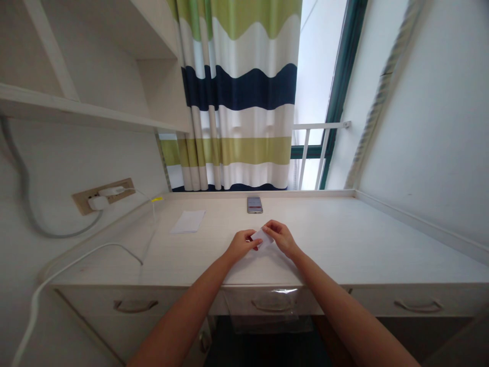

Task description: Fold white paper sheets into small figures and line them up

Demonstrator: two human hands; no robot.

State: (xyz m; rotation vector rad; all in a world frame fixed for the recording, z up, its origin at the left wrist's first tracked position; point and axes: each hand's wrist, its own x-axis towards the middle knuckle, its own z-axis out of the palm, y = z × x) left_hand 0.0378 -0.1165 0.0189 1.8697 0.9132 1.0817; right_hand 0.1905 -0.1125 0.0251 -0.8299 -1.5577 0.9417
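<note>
A small piece of white paper (263, 238) is held between my two hands, just above the desk near its front middle. My left hand (243, 243) pinches its left edge, thumb toward me. My right hand (280, 236) grips its upper right corner between thumb and fingers. Whether the paper is folded I cannot tell. Beyond my hands a phone (254, 205) lies on the desk with its screen lit. To the left a stack or sheet of white paper (188, 221) lies flat.
The white desk (362, 239) has drawers along its front, and a clear plastic sheet (267, 318) hangs over the middle one. White cables (95, 248) run at the left to a wall socket (103, 196). A shelf (95, 114) juts out at upper left; a striped curtain (252, 122) hangs behind.
</note>
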